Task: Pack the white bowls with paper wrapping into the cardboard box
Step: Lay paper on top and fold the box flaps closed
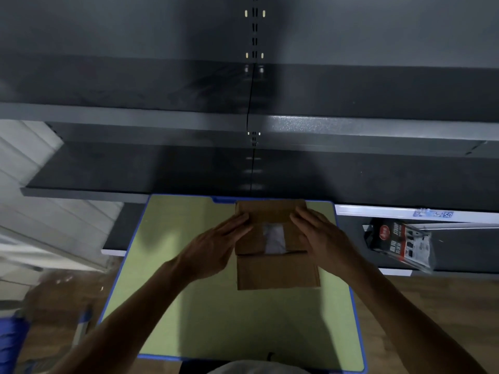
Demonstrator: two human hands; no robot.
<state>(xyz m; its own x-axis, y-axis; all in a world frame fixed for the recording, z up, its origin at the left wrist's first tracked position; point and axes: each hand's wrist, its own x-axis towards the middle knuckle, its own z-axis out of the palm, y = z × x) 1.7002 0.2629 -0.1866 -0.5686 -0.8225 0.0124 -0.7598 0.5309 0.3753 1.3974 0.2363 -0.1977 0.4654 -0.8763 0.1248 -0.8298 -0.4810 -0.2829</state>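
While the cardboard box (278, 271) sits on the far half of the green table (216, 319), just right of its middle, both hands rest on its top. The left hand (216, 247) lies with straight fingers flat on the left flap, and the right hand (321, 236) lies the same way on the right flap; neither one curls round anything. Between the two flaps a gap shows white paper (274, 237) inside the box; whether a bowl lies under it cannot be told. Beyond the table stands a dark shelf (135, 168). To the right, a red and black packet (402, 244) hangs tilted.
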